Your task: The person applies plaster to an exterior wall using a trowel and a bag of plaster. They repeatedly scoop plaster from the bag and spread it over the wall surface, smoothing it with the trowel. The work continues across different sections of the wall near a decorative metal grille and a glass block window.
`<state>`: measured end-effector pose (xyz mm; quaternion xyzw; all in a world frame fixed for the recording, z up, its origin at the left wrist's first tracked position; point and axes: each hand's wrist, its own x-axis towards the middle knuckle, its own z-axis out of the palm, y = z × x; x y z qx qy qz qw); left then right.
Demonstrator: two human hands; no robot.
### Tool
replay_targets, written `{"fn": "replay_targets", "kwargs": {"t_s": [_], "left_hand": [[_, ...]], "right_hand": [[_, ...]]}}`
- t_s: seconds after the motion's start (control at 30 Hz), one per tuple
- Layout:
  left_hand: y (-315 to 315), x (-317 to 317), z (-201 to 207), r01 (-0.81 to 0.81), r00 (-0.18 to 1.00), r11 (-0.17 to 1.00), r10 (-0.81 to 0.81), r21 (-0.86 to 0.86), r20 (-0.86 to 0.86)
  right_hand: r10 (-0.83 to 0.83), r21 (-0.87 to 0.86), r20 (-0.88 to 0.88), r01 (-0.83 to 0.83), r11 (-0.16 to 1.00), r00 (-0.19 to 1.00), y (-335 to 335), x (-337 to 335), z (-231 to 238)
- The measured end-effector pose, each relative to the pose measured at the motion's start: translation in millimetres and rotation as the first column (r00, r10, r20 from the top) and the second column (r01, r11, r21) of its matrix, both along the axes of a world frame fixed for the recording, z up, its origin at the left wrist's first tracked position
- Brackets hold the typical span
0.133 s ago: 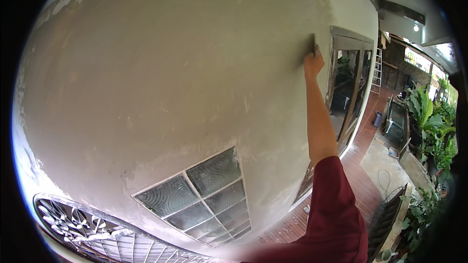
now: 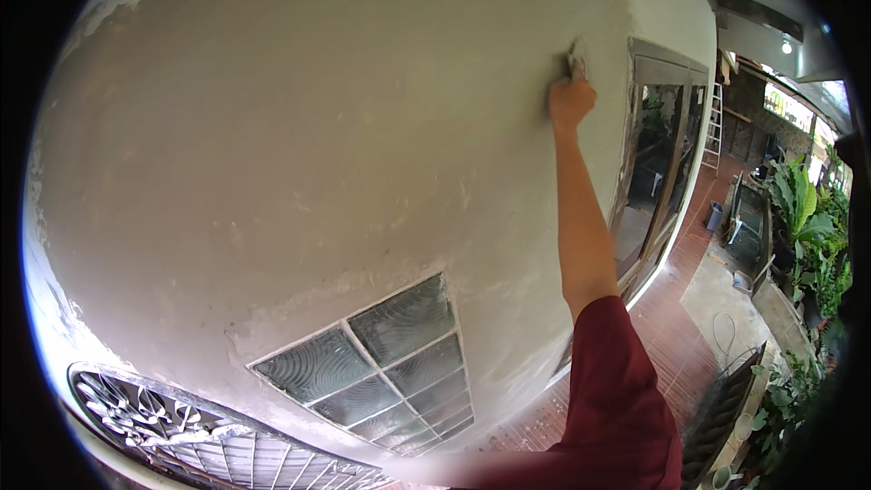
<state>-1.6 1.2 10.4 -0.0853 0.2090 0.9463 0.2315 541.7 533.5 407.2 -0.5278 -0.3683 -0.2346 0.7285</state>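
Observation:
My right arm, in a dark red sleeve, stretches up to a large plastered wall [image 2: 299, 127]. My right hand [image 2: 572, 102] is closed around a scraper [image 2: 573, 63], a thin, flat tool with a dark edge. Its blade is at the wall surface, a little left of the door frame; its far side and handle are mostly hidden by my fingers. Grey-beige coating covers most of the wall, with a ragged border against paler paint near the upper right. My left hand is out of sight.
Below the coated area is a glass-block window [image 2: 372, 367]. A curved metal grille [image 2: 172, 417] stands at lower left. To the right are a wood-framed glass door [image 2: 658, 145], a ladder [image 2: 714, 132], a reddish tiled floor [image 2: 667, 345], a bucket [image 2: 714, 216] and leafy plants [image 2: 807, 218].
My right hand has moved slightly left and up along the wall, and the scraper has turned in it. The whole view has shifted a little.

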Motion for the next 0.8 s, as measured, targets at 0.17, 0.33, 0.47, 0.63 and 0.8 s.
{"fn": "replay_targets", "kwargs": {"t_s": [0.17, 0.33, 0.47, 0.63, 0.8], "left_hand": [[15, 7, 1, -0.051, 0.975, 0.995, 0.031, -0.090, -0.219], [33, 21, 11, 0.017, 0.984, 0.988, -0.044, -0.155, -0.175], [40, 39, 7, 0.033, 0.994, 0.990, -0.046, -0.135, -0.099], [47, 40, -8, -0.017, 0.994, 0.986, 0.034, -0.165, 0.102], [45, 34, -22, 0.011, 0.999, 0.999, -0.010, -0.044, 0.036]], "right_hand": [[0.097, 0.082, 0.271, -0.123, 0.989, 0.958, -34, -74, -41], [0.145, 0.096, 0.638, -0.265, 0.960, 0.756, -79, -151, -146], [0.246, -0.004, 0.827, -0.433, 0.902, 0.505, -124, -166, -226], [0.553, -0.404, 0.663, -0.380, 0.832, 0.505, -154, -108, -234], [0.098, 0.243, 0.256, -0.162, 0.957, 0.962, -99, -7, -121]]}}
